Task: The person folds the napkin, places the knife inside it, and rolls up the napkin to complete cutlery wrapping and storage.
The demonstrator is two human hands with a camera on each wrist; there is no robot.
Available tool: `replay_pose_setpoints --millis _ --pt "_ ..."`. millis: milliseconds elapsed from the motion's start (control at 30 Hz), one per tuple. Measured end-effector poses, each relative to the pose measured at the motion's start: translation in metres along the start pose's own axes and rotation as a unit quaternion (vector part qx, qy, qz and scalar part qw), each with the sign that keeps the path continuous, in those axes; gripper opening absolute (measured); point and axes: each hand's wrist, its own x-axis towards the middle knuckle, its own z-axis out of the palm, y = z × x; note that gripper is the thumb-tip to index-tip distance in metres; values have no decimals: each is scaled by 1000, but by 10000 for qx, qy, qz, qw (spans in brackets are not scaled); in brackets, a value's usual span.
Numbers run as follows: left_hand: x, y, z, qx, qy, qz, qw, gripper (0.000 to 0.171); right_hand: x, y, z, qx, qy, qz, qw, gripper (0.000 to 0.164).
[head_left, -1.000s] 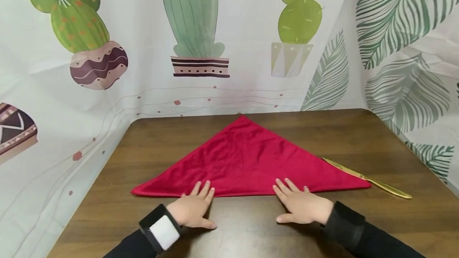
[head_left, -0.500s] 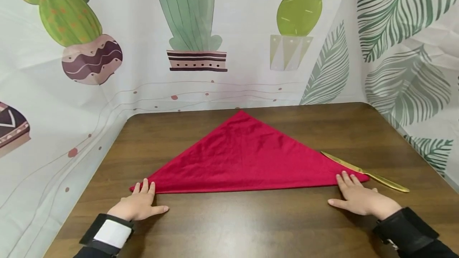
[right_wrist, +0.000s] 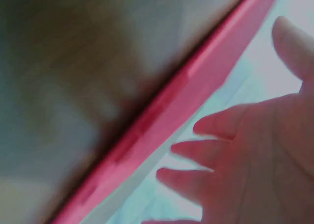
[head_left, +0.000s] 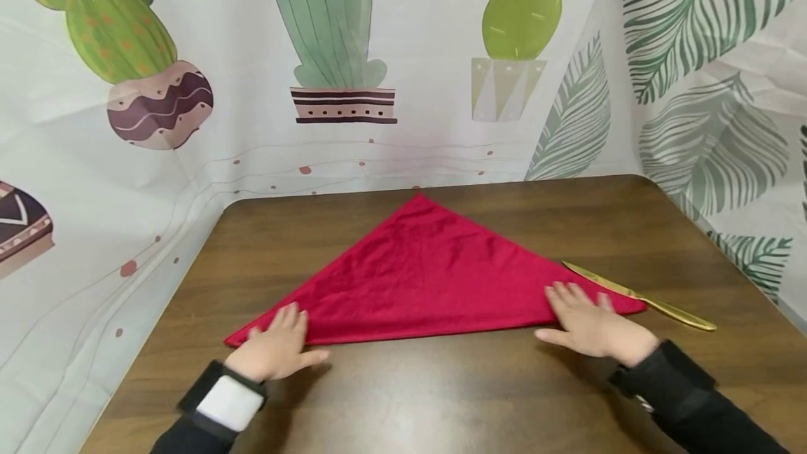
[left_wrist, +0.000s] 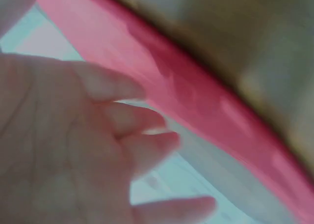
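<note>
A red cloth (head_left: 422,272) lies folded in a triangle, its point toward the back and its long folded edge toward the person. My left hand (head_left: 274,345), fingers straight, overlaps the left part of that front edge in the head view. Over the right part of the edge is my right hand (head_left: 595,324), also with straight fingers and the thumb spread inward. Both wrist views show an extended palm, the left hand (left_wrist: 64,145) and the right hand (right_wrist: 260,160), with nothing held. A gold table knife (head_left: 637,296) lies along the cloth's right corner, its handle pointing outward.
The brown wooden table (head_left: 403,405) carries the cloth and knife. Behind and beside it hangs a white fabric backdrop (head_left: 435,26) printed with cacti and leaves.
From near the middle of the front edge, both hands slid apart to the cloth's two corners, then came partly back inward. The cloth keeps its triangle shape.
</note>
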Motion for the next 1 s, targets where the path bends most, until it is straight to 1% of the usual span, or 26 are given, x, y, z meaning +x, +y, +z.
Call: replay_pose_setpoints --millis 67,133,200,233,300,333,400,467,533,633,700,767,833,900,967,1000 --pt "17 27 -5 55 99 541 9985 78 19 -26 -2 -43 -112 -517 9986 83" --pt "37 55 -10 203 133 1054 9941 71 40 -51 -3 -122 -270 -940 9951 78" --pt "57 80 -13 445 102 1419 9888 66 61 -74 -1 -262 -400 -1230 9913 73" --pt "66 92 -13 546 50 1516 9869 64 71 -84 1 -351 -468 -1302 9898 71" --pt "81 108 -11 846 -52 1519 9848 63 86 -100 5 -506 -650 -1336 9876 68" --pt "85 114 -9 948 -120 1463 9846 63 90 -105 7 -584 -731 -1313 9869 67" --pt "90 120 -6 1043 -272 1328 9853 63 95 -110 10 -615 -903 -1238 9863 66" --pt "89 115 -2 985 -374 1212 9870 65 93 -106 11 -504 -995 -1124 9874 66" --pt "83 103 -2 718 -403 1060 9910 66 87 -95 8 -289 -963 -1015 9897 66" --pt "70 73 -1 345 -307 765 9960 68 73 -69 3 64 -837 -823 9931 67" --pt "60 50 0 132 -242 469 9985 69 63 -48 0 197 -707 -718 9947 67" --pt "50 28 2 0 -184 188 9997 69 51 -28 -3 307 -617 -642 9956 67" --pt "41 9 2 -88 -193 17 9998 70 40 -8 -6 340 -578 -553 9962 68" --pt "34 -2 1 -78 -228 -46 9997 70 31 8 -10 358 -623 -436 9965 70" --pt "31 -7 -3 0 -320 -89 9994 70 26 19 -15 319 -715 -253 9966 71" --pt "31 -6 -5 49 -374 -111 9992 70 25 22 -17 283 -740 -185 9967 71"
